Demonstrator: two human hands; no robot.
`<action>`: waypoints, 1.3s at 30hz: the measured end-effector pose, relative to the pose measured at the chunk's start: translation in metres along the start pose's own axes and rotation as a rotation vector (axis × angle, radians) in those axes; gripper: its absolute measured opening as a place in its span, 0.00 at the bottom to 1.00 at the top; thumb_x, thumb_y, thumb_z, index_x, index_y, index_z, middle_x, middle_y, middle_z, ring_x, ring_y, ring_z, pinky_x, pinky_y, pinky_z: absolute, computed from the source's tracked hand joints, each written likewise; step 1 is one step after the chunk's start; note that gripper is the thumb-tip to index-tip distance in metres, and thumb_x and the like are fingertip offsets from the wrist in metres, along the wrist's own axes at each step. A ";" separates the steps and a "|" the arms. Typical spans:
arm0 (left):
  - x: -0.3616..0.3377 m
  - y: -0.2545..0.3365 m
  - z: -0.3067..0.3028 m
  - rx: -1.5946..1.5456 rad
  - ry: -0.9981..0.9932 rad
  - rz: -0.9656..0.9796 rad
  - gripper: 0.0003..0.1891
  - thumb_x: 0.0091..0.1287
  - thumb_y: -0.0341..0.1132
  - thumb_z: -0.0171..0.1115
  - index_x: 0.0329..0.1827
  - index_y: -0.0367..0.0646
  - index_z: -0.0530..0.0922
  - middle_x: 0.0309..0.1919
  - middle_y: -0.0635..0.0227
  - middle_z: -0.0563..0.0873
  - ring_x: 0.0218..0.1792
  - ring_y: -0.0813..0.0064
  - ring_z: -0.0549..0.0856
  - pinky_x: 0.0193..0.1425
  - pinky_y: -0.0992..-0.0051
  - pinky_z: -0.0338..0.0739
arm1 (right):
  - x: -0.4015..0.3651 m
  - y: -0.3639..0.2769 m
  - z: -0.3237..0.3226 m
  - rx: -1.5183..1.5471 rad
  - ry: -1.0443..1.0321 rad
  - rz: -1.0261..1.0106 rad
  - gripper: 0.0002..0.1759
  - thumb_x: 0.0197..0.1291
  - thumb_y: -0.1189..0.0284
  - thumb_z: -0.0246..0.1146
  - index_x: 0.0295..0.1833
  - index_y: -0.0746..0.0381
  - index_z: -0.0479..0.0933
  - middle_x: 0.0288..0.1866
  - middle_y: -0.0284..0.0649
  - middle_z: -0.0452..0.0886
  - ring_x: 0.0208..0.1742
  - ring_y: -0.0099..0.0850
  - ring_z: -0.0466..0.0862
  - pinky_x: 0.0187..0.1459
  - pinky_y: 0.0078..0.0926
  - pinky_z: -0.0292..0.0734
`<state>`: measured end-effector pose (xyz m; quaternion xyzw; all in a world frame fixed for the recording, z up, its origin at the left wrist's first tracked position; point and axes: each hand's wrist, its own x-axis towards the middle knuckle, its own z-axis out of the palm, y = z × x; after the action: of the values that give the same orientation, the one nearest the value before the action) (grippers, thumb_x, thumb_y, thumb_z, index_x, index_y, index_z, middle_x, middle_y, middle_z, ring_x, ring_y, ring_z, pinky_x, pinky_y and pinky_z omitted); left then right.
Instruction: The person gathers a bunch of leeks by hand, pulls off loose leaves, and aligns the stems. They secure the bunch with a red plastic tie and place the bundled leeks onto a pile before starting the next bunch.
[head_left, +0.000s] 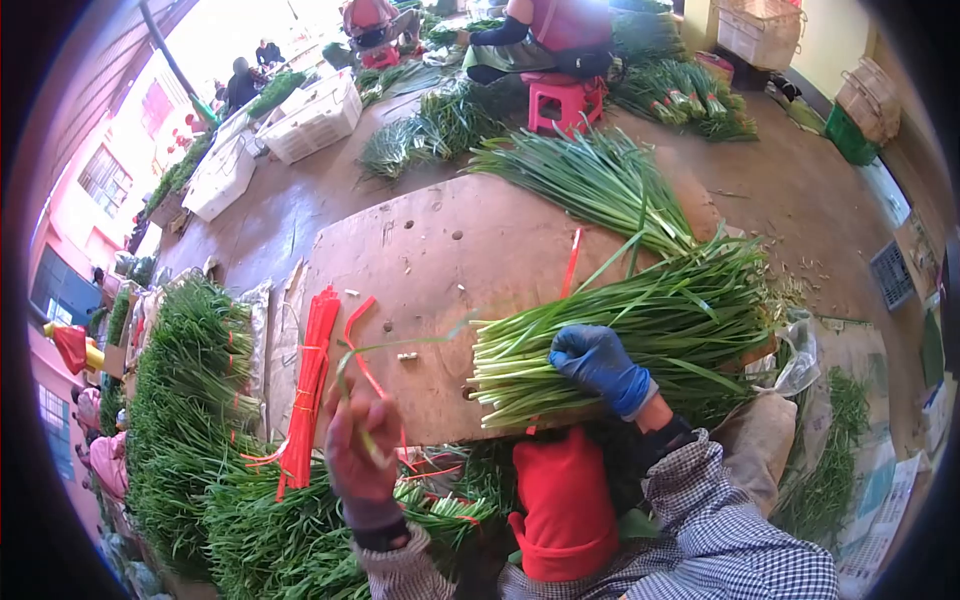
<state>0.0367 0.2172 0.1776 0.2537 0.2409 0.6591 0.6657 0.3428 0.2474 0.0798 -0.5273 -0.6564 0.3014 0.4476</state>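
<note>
A large bunch of green stalks (520,345) lies on the wooden board (420,240), its pale ends pointing left. My right hand (595,365), in a blue glove, rests on this bunch with its fingers curled; what they pinch is hidden. Left of it, over the board's front edge, my left hand (362,440) is raised with bent fingers closed on a thin green leaf. Beside that hand lies a bundle of red ties (312,370). One loose red tie (365,370) curves on the board, and another red strip (572,262) sticks out behind the bunch.
More loose stalks (600,185) lie at the board's back right. Tied green bunches (190,370) are piled along the left. White crates (315,118) stand at the back left. A person (560,30) sits on a pink stool (563,100) behind the board. Red cloth (565,505) covers something in front.
</note>
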 end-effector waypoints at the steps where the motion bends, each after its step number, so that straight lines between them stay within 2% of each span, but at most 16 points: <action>1: -0.021 0.011 -0.001 0.096 -0.011 0.046 0.12 0.70 0.34 0.59 0.52 0.37 0.77 0.31 0.75 0.77 0.38 0.80 0.78 0.56 0.70 0.77 | 0.001 0.000 -0.001 0.004 -0.004 -0.002 0.03 0.53 0.76 0.64 0.31 0.64 0.78 0.23 0.43 0.75 0.24 0.32 0.76 0.30 0.29 0.73; 3: -0.058 0.010 0.007 0.401 -0.078 0.043 0.10 0.68 0.32 0.61 0.48 0.37 0.79 0.31 0.74 0.78 0.32 0.80 0.78 0.44 0.73 0.79 | 0.001 -0.001 -0.001 0.045 0.006 -0.013 0.03 0.53 0.77 0.64 0.32 0.65 0.78 0.23 0.41 0.74 0.24 0.27 0.74 0.30 0.27 0.72; 4: -0.076 0.010 0.010 0.607 -0.042 -0.105 0.12 0.66 0.26 0.62 0.52 0.38 0.79 0.32 0.72 0.81 0.29 0.82 0.78 0.38 0.75 0.79 | 0.000 -0.003 -0.001 0.051 0.003 -0.015 0.03 0.53 0.77 0.64 0.32 0.65 0.78 0.23 0.41 0.74 0.24 0.27 0.74 0.30 0.27 0.72; 6: -0.101 0.005 -0.007 0.887 -0.091 -0.595 0.15 0.67 0.25 0.62 0.56 0.37 0.79 0.40 0.69 0.85 0.34 0.84 0.81 0.41 0.81 0.79 | -0.002 -0.009 -0.007 0.134 0.034 -0.033 0.02 0.55 0.78 0.64 0.33 0.65 0.79 0.22 0.37 0.73 0.25 0.21 0.72 0.29 0.25 0.71; 8: -0.129 -0.034 -0.074 1.352 -0.392 -0.335 0.19 0.63 0.30 0.68 0.57 0.41 0.78 0.44 0.62 0.84 0.37 0.75 0.85 0.43 0.74 0.80 | -0.012 -0.038 -0.023 0.220 0.018 0.008 0.02 0.57 0.78 0.64 0.32 0.66 0.79 0.23 0.33 0.74 0.26 0.18 0.72 0.30 0.24 0.71; 10: -0.139 -0.028 -0.048 1.813 -0.490 -0.392 0.15 0.66 0.27 0.65 0.55 0.37 0.79 0.45 0.66 0.83 0.42 0.78 0.83 0.45 0.76 0.80 | -0.026 -0.057 -0.041 0.258 -0.059 0.156 0.01 0.56 0.82 0.65 0.33 0.66 0.80 0.29 0.31 0.81 0.31 0.18 0.77 0.37 0.20 0.75; 14: -0.130 -0.032 -0.053 1.404 -0.217 -0.292 0.18 0.64 0.27 0.65 0.57 0.36 0.77 0.47 0.60 0.83 0.46 0.74 0.84 0.48 0.73 0.80 | -0.080 -0.045 -0.042 0.454 -0.244 0.300 0.02 0.56 0.81 0.66 0.35 0.66 0.81 0.29 0.32 0.82 0.31 0.19 0.79 0.37 0.21 0.76; 16: -0.115 -0.047 -0.052 1.387 -0.351 -0.168 0.19 0.64 0.35 0.65 0.57 0.38 0.77 0.47 0.55 0.83 0.48 0.56 0.84 0.51 0.65 0.79 | -0.106 -0.031 -0.031 0.300 -0.281 0.249 0.02 0.55 0.78 0.67 0.35 0.65 0.81 0.27 0.35 0.81 0.29 0.22 0.79 0.35 0.24 0.76; 22: -0.049 -0.093 -0.029 1.617 -0.504 0.069 0.19 0.65 0.34 0.61 0.58 0.36 0.76 0.50 0.50 0.81 0.51 0.50 0.82 0.54 0.63 0.78 | -0.093 -0.011 -0.023 -0.214 -0.261 0.177 0.08 0.48 0.70 0.67 0.33 0.62 0.80 0.28 0.46 0.81 0.30 0.42 0.83 0.34 0.35 0.77; 26: -0.014 -0.102 -0.023 1.698 -0.500 0.093 0.19 0.65 0.31 0.62 0.58 0.34 0.75 0.50 0.50 0.82 0.51 0.53 0.83 0.54 0.64 0.78 | -0.057 0.013 -0.013 -0.329 -0.229 0.104 0.08 0.45 0.68 0.66 0.29 0.61 0.80 0.27 0.49 0.81 0.31 0.49 0.83 0.32 0.41 0.77; 30: 0.014 -0.100 -0.025 1.510 -0.434 0.167 0.19 0.68 0.32 0.60 0.61 0.35 0.74 0.51 0.57 0.82 0.52 0.64 0.82 0.53 0.70 0.78 | -0.033 0.020 -0.001 -0.452 -0.134 -0.006 0.07 0.47 0.69 0.65 0.29 0.60 0.80 0.26 0.50 0.80 0.32 0.51 0.83 0.33 0.41 0.77; 32: 0.014 -0.091 -0.030 0.986 -0.121 -0.222 0.16 0.70 0.31 0.58 0.59 0.38 0.76 0.53 0.58 0.82 0.52 0.66 0.82 0.55 0.69 0.77 | -0.037 0.018 -0.005 -0.368 -0.160 0.003 0.07 0.48 0.69 0.65 0.29 0.61 0.79 0.27 0.50 0.80 0.32 0.51 0.83 0.33 0.41 0.77; 34: 0.030 -0.082 -0.037 0.867 -0.094 -0.177 0.20 0.74 0.38 0.56 0.65 0.39 0.72 0.60 0.57 0.78 0.59 0.66 0.79 0.63 0.66 0.73 | -0.042 0.012 -0.007 -0.287 -0.187 0.011 0.07 0.50 0.69 0.65 0.30 0.62 0.79 0.28 0.50 0.80 0.33 0.51 0.82 0.34 0.41 0.77; 36: 0.042 -0.087 -0.047 0.443 0.104 -0.040 0.29 0.75 0.46 0.53 0.72 0.38 0.63 0.69 0.56 0.70 0.69 0.62 0.71 0.72 0.63 0.65 | -0.046 0.006 -0.008 -0.272 -0.164 0.030 0.08 0.52 0.68 0.65 0.31 0.63 0.78 0.30 0.50 0.80 0.33 0.51 0.82 0.35 0.40 0.76; 37: 0.050 -0.100 -0.064 0.426 0.080 -0.031 0.35 0.76 0.52 0.49 0.76 0.37 0.54 0.75 0.56 0.59 0.75 0.60 0.61 0.78 0.61 0.55 | -0.049 0.007 -0.005 -0.267 -0.165 0.026 0.08 0.52 0.68 0.65 0.31 0.63 0.78 0.30 0.50 0.80 0.33 0.51 0.82 0.35 0.40 0.76; 39: 0.059 -0.129 -0.079 0.442 0.053 0.025 0.35 0.76 0.52 0.49 0.77 0.37 0.53 0.76 0.57 0.58 0.76 0.60 0.59 0.79 0.61 0.52 | -0.052 0.011 -0.002 -0.223 -0.141 0.058 0.08 0.53 0.68 0.65 0.32 0.63 0.79 0.31 0.51 0.80 0.33 0.51 0.82 0.35 0.40 0.76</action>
<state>0.0836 0.2776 0.0340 0.3788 0.3940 0.6049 0.5791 0.3512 0.2002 0.0568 -0.5702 -0.7000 0.2755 0.3300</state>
